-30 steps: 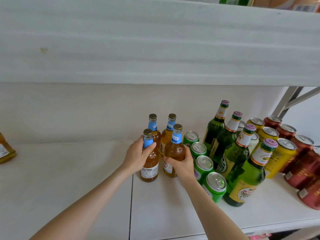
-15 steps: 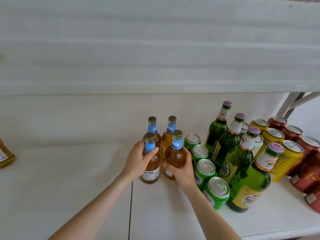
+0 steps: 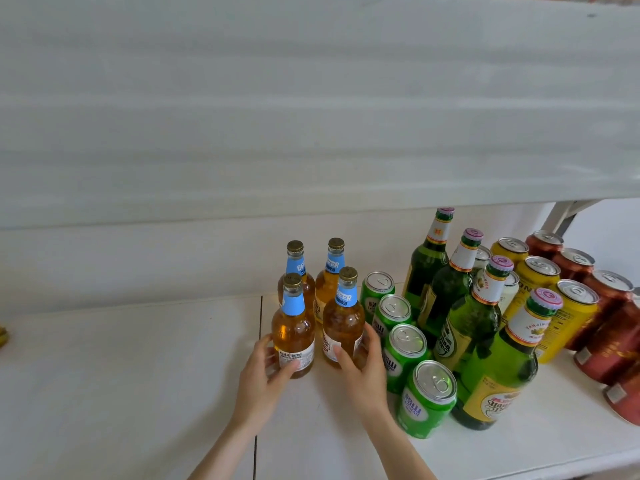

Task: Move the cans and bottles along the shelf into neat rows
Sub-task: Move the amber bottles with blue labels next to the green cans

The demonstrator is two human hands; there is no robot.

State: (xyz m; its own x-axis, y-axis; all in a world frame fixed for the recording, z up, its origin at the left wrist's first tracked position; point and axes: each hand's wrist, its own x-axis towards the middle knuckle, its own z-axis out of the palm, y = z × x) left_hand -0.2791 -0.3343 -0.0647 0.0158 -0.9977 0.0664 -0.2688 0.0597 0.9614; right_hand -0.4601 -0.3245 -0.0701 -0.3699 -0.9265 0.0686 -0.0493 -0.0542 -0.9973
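Both hands are sliding lower on the two near amber bottles. Left hand (image 3: 265, 370) is holding the left bottle (image 3: 293, 336); right hand (image 3: 363, 367) is holding the right bottle (image 3: 343, 327). They are lining up near the green cans (image 3: 405, 355) on the shelf (image 3: 138, 375). Next, letting go gently.

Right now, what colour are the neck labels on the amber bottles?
Light blue neck labels, clearest in the head view.

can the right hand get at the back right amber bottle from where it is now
Probably not directly. The right hand is wrapped on the front right amber bottle, which stands in front of the back right amber bottle, with green cans close alongside.
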